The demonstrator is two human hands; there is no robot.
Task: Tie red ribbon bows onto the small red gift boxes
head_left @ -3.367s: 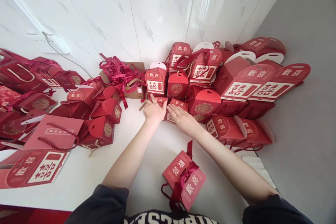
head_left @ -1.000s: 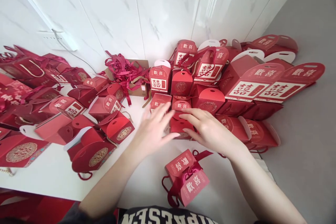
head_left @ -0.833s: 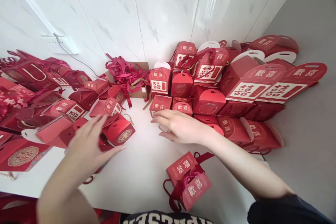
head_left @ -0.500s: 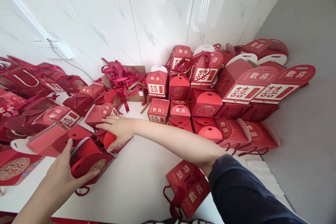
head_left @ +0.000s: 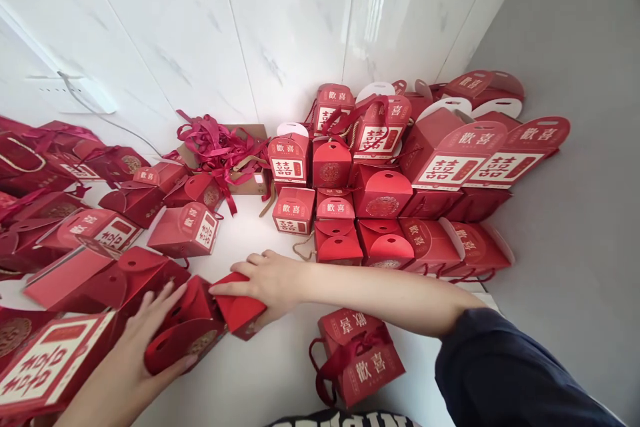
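We see the left hand [head_left: 135,353] and the right hand [head_left: 270,283] clamped together on 1 red gift box [head_left: 193,327] printed with a gold medallion. The left hand's fingers [head_left: 163,303] lie spread on its side, and the right hand grips its red lid flap [head_left: 239,303]. The box sits tilted above the white tabletop [head_left: 270,373], between 2 groups of red gift boxes [head_left: 383,197]. A ribbon-tied box [head_left: 357,360] stands just below the right forearm [head_left: 380,290].
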